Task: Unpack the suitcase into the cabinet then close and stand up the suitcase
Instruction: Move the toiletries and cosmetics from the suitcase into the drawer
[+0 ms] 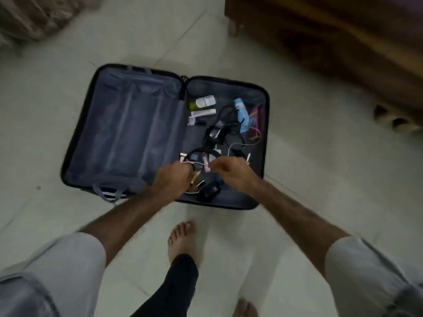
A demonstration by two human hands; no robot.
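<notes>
A dark suitcase [75,138] lies open flat on the tiled floor. Its left half shows only grey lining. The right half holds small items: a white bottle [206,101], a white tube [203,112], a light blue bottle [242,113], a black charger with cable [215,133] and a black belt [201,152]. My left hand [171,177] is over the near part of the right half, fingers curled round several small things, among them a gold-coloured tube. My right hand [231,172] pinches a small pink item beside it. The picture is blurred.
A wooden piece of furniture on short legs [320,42] stands at the back right. A patterned fabric [34,17] lies at the back left. My bare feet [180,239] stand on the tiles just before the suitcase's near edge.
</notes>
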